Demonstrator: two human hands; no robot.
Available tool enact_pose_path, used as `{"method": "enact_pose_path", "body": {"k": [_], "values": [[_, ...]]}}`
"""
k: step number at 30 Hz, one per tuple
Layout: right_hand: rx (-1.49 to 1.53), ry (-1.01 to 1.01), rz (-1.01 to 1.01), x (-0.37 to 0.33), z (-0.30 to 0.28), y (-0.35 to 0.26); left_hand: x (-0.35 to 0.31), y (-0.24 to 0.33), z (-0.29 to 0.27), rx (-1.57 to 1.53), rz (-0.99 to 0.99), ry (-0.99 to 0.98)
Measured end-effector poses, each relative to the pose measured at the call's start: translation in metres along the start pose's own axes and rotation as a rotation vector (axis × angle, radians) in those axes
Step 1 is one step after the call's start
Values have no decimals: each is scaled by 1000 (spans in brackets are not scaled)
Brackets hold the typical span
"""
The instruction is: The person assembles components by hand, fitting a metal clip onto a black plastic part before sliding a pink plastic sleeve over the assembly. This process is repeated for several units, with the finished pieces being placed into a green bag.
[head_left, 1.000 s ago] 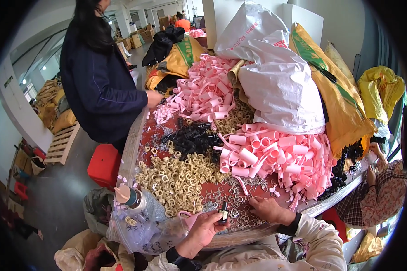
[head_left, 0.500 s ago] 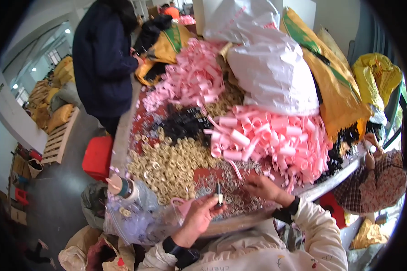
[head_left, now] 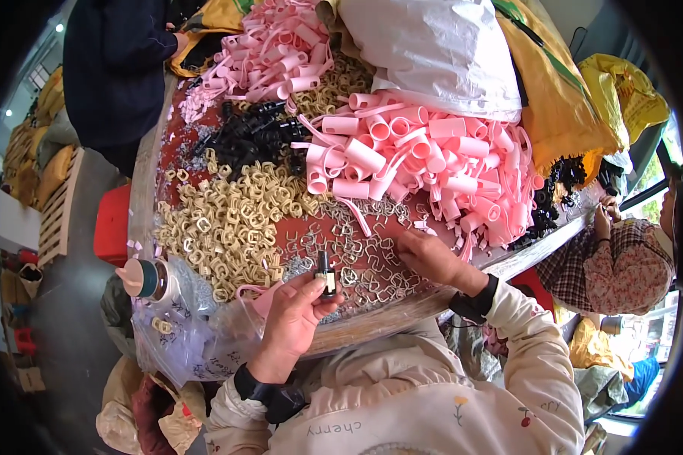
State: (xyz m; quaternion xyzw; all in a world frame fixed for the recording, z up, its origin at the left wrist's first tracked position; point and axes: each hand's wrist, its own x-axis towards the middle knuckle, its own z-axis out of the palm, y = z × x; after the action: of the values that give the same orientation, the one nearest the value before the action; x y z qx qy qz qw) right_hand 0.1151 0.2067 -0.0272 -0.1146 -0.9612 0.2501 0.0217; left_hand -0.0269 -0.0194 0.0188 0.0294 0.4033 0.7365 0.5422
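My left hand (head_left: 297,312) pinches a small black plastic part (head_left: 325,263) with a narrow upright stem and a pale piece on its body. It is held up over the near edge of the table. To the right, my right hand (head_left: 436,262) is low over a scatter of small metal wire clips (head_left: 364,254), its fingers bent together; whatever is between the fingertips is hidden. Left of the clips lies a heap of cream plastic rings (head_left: 231,227). Behind my right hand rises a pile of pink plastic tubes with straps (head_left: 425,152).
Black plastic parts (head_left: 250,136) lie behind the cream rings. A white sack (head_left: 432,61) stands behind the pink pile, beside a yellow sack (head_left: 558,106). A lidded bottle (head_left: 143,278) sits at the left table edge. One person (head_left: 114,76) stands far left, another (head_left: 615,265) works at right.
The view has tilted down and nearer, so the table appears higher up. My left hand still holds the black part, and my right hand stays at the metal clips.
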Motion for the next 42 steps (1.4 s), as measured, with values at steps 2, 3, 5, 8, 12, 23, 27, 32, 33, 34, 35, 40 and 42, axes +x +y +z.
{"method": "enact_pose_path", "body": {"k": [2, 3, 5, 8, 12, 23, 27, 32, 33, 34, 35, 40, 42], "values": [[79, 49, -56, 0, -5, 3, -1, -2, -1, 1, -1, 14], [-6, 115, 18, -1, -7, 5, -2, -3, -3, -7, -2, 26], [-180, 260, 162, -2, -11, 8, -2, -2, -4, -14, 1, 44], [-166, 204, 170, 1, -5, 23, -1, -3, -1, -11, -7, 25], [-178, 177, 104, 1, -7, 32, 0, -6, 1, -11, -6, -11], [1315, -68, 159, -4, -44, -86, -3, -10, 13, 20, 0, -50], [1390, -5, 76, -4, -32, -114, -3, -11, 23, 33, -5, -83], [676, 249, -164, 3, -31, -115, -3, -10, 27, 47, -12, -81], [606, 293, -234, 4, -29, -113, -4, -10, 28, 53, -24, -76], [534, 337, -303, 5, -27, -111, -5, -11, 27, 53, -22, -77], [461, 380, -371, 6, -26, -108, -6, -13, 26, 29, -46, -111], [371, 341, -418, 3, -15, -102, -7, -15, 24, 44, -127, -153], [389, 364, -442, 5, -13, -102, -9, -11, 20, 72, -141, -128]]}}
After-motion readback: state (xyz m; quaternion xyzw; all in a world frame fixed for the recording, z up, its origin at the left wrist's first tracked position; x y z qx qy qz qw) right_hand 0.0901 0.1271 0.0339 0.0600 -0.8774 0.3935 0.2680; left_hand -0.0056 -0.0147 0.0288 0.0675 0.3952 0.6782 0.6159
